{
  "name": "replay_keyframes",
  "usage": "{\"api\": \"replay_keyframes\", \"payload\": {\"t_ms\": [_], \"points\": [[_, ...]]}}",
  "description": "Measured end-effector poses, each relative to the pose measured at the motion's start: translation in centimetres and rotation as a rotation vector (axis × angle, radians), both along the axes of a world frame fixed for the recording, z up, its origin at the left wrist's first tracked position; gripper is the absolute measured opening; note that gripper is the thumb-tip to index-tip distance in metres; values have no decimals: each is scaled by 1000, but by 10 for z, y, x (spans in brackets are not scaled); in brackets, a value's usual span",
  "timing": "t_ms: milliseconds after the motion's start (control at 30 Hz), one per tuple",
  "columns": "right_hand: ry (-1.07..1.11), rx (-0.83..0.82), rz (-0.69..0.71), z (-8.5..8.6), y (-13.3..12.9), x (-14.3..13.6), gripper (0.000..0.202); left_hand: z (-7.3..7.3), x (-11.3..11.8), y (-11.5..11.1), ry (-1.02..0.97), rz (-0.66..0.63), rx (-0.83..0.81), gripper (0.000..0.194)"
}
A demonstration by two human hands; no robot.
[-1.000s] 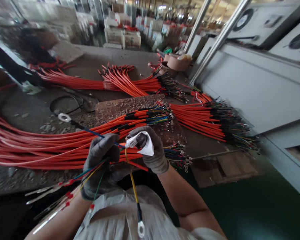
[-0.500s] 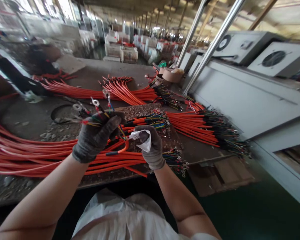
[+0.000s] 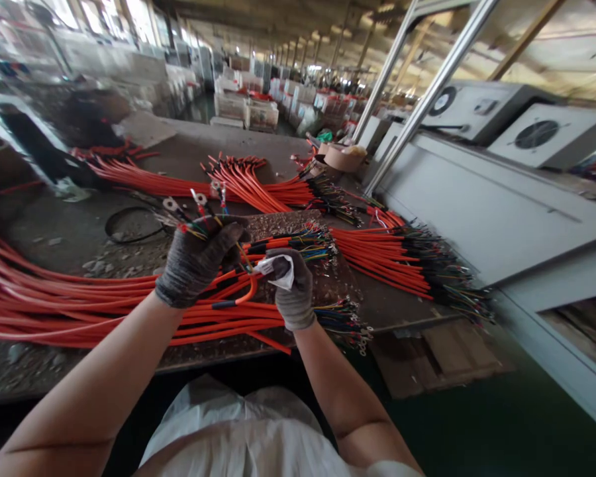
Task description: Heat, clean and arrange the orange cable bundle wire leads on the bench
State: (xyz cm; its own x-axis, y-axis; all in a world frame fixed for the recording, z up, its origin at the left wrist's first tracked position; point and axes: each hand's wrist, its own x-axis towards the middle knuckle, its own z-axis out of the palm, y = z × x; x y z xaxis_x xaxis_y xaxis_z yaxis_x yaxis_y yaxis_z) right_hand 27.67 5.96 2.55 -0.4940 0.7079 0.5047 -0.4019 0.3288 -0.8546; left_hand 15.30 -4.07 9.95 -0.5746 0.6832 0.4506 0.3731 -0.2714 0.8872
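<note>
My left hand (image 3: 198, 255), in a grey knit glove, is closed around the thin coloured wires of one orange cable (image 3: 248, 290). Ring-shaped metal lugs (image 3: 200, 199) stick up past its fingers. Beside it my right hand (image 3: 295, 285), gloved too, pinches a piece of white sheet (image 3: 277, 270), thin like paper or plastic, close to where the wires leave the orange sheath. Whether the white piece touches the wires I cannot tell. Under both hands lies a thick bundle of orange cables (image 3: 104, 305), whose lugged wire ends (image 3: 345, 318) fan out to the right.
More orange cable bundles (image 3: 377, 258) lie to the right and farther back on the dusty table (image 3: 288, 142). Tape rolls (image 3: 345, 159) sit at the back near metal posts (image 3: 417, 112). A light grey cabinet (image 3: 467, 192) borders the right side. Grit (image 3: 99, 265) is scattered at the left.
Both hands have stayed close together with their grips kept. My left hand has shifted slightly right, and my right hand slightly left with the white sheet.
</note>
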Motion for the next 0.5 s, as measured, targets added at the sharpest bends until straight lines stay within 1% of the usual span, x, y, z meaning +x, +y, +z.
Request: {"api": "replay_keyframes", "payload": {"t_ms": [33, 67, 100, 133, 167, 233, 267, 300, 333, 400, 433, 500], "points": [[58, -68, 19, -1, -2, 0, 14, -1, 6, -6, 2, 26, 23, 29], [103, -94, 32, -1, -4, 3, 15, -4, 16, -12, 33, 51, 51, 27], [134, -96, 49, 0, -5, 10, 17, -8, 28, -19, 93, 57, 69, 24], [128, -93, 105, 0, -5, 20, 18, -13, 43, -27, 172, 38, 73, 24], [96, -86, 174, -1, -3, 33, 20, -19, 60, -33, 265, -11, 68, 26], [-22, -56, 332, -1, 2, 62, 25, -32, 95, -44, 411, -202, 34, 26], [-98, -32, 399, -1, 5, 76, 26, -38, 111, -47, 501, -300, 34, 22], [-180, 1, 448, -1, 7, 88, 26, -43, 124, -48, 613, -382, 41, 18], [-259, 44, 471, 0, 10, 98, 23, -48, 134, -48, 746, -429, 62, 14], [-364, 156, 443, 4, 13, 107, 21, -55, 146, -46, 993, -445, 97, 14], [-393, 211, 417, 7, 13, 107, 21, -57, 147, -44, 1080, -439, 106, 16], [-397, 308, 422, 13, 13, 102, 19, -59, 146, -41, 1155, -440, 105, 19]]}}
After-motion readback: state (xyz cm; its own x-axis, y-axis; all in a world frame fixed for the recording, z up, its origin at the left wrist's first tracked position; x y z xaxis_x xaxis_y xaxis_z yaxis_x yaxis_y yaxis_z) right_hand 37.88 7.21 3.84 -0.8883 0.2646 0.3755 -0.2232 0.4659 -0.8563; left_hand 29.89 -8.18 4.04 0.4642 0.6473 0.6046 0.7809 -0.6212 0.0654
